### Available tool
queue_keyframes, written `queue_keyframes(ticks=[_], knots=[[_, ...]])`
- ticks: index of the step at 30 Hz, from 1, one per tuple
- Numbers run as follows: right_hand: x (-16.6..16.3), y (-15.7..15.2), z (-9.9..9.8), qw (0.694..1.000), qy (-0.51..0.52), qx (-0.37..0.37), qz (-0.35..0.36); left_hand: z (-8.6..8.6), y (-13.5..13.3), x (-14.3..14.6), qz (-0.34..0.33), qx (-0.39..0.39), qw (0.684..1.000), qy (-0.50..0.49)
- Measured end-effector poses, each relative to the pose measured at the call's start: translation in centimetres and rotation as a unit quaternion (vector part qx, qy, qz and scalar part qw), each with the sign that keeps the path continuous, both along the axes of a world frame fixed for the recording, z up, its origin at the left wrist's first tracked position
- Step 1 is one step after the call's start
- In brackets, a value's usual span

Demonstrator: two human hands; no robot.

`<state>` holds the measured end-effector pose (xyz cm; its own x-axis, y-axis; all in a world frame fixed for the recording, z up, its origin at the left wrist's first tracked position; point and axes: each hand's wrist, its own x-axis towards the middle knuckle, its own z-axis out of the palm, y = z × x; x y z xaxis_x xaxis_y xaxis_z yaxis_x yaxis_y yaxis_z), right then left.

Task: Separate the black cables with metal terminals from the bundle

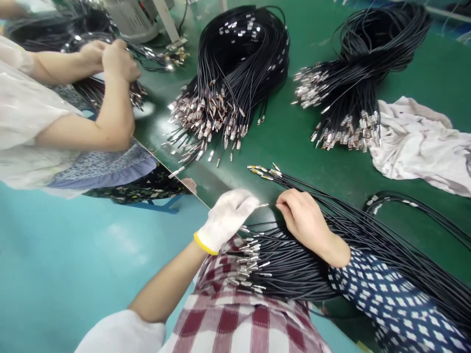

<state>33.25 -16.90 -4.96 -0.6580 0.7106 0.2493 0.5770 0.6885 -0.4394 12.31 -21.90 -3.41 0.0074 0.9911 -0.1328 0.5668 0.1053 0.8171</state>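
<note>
My left hand (230,213), in a white glove with a yellow cuff, pinches the metal end of a thin black cable (271,204). Bare, my right hand (303,220) grips the same cable a short way along, fingers pressed together. Below both hands a spread of black cables (294,269) lies at the table's near edge, their silvery metal ends (252,262) pointing left. Beyond my right hand, a few more cables with yellow-marked metal tips (263,171) stretch across the green table.
A large coiled bundle of black cables (253,63) sits ahead, another bundle (368,63) at the far right. Beside it lies a crumpled white cloth (423,142). To the left a co-worker's hands (116,59) handle cables near a grey machine (132,19).
</note>
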Motion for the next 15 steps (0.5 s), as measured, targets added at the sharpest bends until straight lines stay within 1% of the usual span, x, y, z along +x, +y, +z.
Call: queue_keyframes(ticks=[2,4,6,7,8,10,12,14,15], knots=[[0.0,-0.6,-0.2,0.999,0.047,0.012,-0.008,0.4,0.1,0.3,-0.001,-0.035,0.998,-0.052],[-0.1,-1.0,-0.2,0.997,0.080,0.021,-0.010,0.7,0.2,0.5,0.014,-0.066,0.992,-0.107],[-0.1,-1.3,0.1,0.995,0.099,0.018,-0.009,0.8,0.3,0.4,0.028,-0.073,0.986,-0.150],[-0.1,-1.4,0.4,0.994,0.106,0.001,-0.008,0.9,0.3,0.4,0.034,-0.068,0.984,-0.159],[-0.2,-1.4,0.8,0.993,0.110,-0.031,-0.007,0.8,0.3,0.3,0.037,-0.059,0.985,-0.158],[-0.4,-1.2,1.8,0.987,0.098,-0.124,-0.001,0.8,0.3,0.2,0.035,-0.035,0.989,-0.139],[-1.0,-0.8,2.8,0.977,0.057,-0.205,0.002,0.8,0.3,0.2,0.028,0.000,0.994,-0.106],[-1.7,-0.3,3.6,0.973,0.026,-0.231,0.007,0.9,0.4,0.3,0.016,0.033,0.996,-0.077],[-2.1,-0.1,3.7,0.969,0.029,-0.244,0.020,0.9,0.4,0.3,0.011,0.040,0.997,-0.070]])
